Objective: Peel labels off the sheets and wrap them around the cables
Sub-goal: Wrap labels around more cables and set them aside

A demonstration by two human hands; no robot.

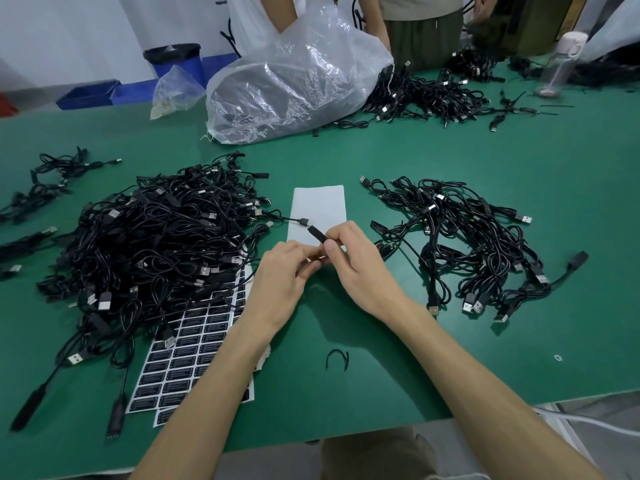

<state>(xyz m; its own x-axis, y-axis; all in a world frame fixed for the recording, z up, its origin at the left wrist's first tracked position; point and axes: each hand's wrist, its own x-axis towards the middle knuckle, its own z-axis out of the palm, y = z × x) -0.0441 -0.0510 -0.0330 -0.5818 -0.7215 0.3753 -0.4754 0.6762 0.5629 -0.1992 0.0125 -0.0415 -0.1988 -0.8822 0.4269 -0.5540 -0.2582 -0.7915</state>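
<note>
Over the green table (346,375), the right hand (360,268) clamps thumb and curled fingers on one black cable (317,233), and the left hand (284,275) pinches its near end with fingertips together. The cable runs to the big cable pile (156,244) at nine o'clock. The label sheets (194,351) lie at seven o'clock, a white backing sheet (317,206) at twelve, a smaller cable heap (467,247) at three.
</note>
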